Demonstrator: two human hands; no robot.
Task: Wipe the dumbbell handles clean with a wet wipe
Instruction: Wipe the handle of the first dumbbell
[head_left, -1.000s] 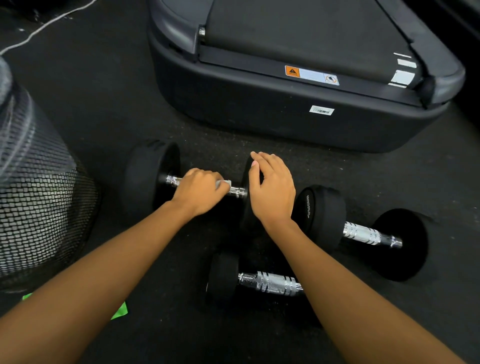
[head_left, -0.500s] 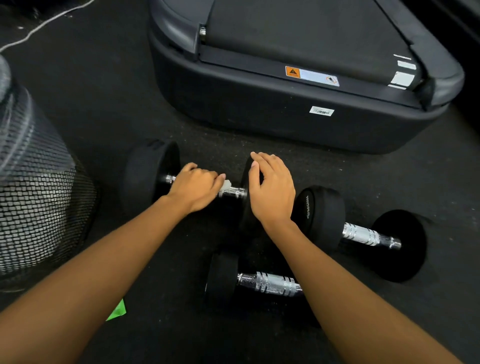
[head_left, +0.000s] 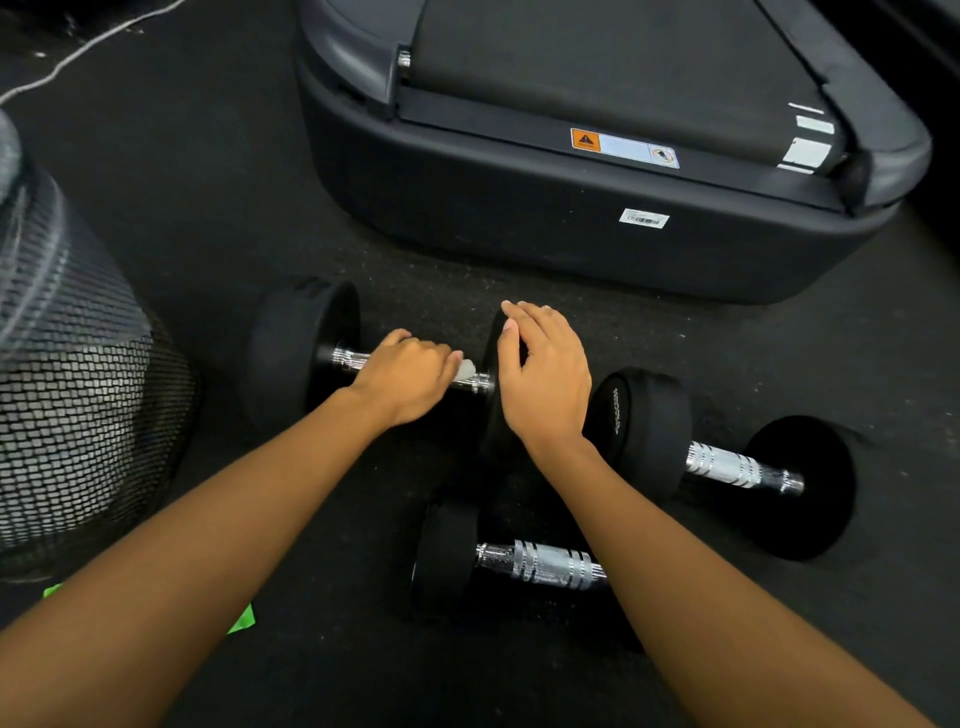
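Well left of the treadmill (head_left: 571, 244), at the frame's edge: a black mesh basket (head_left: 78, 395) standing on the dark floor (head_left: 208, 208). Beyond it, off the treadmill's left corner, a thin white cord (head_left: 78, 49) trailing across the floor. Closer to the viewer and still left of the treadmill, a scrap of bright green (head_left: 241, 618), half hidden under the left forearm, too little showing to say what.

In front of the treadmill's left corner: the large dumbbell (head_left: 301, 358), lying on its side roughly along the treadmill's front edge, a black head at either end and a chrome handle (head_left: 348, 359) between. Left hand (head_left: 410, 382) over the middle of that handle, knuckles up, fingers clenched round the bar and the wet wipe (head_left: 466, 370). Only a pale corner of the wipe peeking out at the fingertips, against the bar, close to the right-hand head. Right hand (head_left: 545, 379) laid on that right-hand head, fingers extended and close together over its top rim, thumb apart on the inner face, nothing clenched.

Farthest from the treadmill, nearest the viewer: a small dumbbell (head_left: 540, 564), right end hidden beneath the right forearm. Before the treadmill's middle and right part: a third dumbbell (head_left: 727, 467), left head just beside the right wrist, ribbed chrome handle bare and untouched. On the treadmill's end itself, an orange-and-white warning label (head_left: 623, 148) and a white barcode sticker (head_left: 644, 218).
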